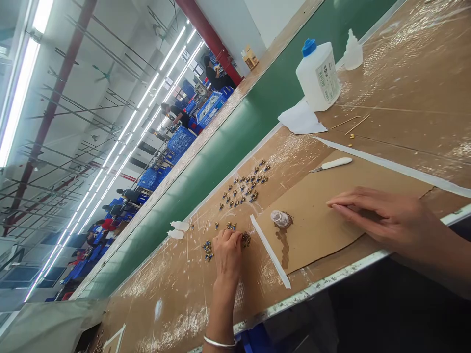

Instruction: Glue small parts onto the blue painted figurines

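My left hand (228, 247) is palm down on the table, its fingers bent and close together among small dark-and-gold pieces. One cluster of pieces (207, 250) lies left of it, and another cluster (246, 239) touches its right side. Its fingertips are partly hidden, so I cannot see what they grip. Over a sheet of brown cardboard (312, 196), my right hand (382, 213) has thumb and forefinger drawn together; nothing can be made out between them. A small clear glass-like container (280, 218) stands on the cardboard near a dark wet streak. A white-handled knife (336, 163) lies beyond.
Many small pieces (245, 189) are spread farther back. A white bottle with a blue cap (319, 78), a small dropper bottle (353, 51), white paper (301, 118) and thin sticks (356, 125) are at the far right. Two small bottles (178, 229) lie left. People work in the background.
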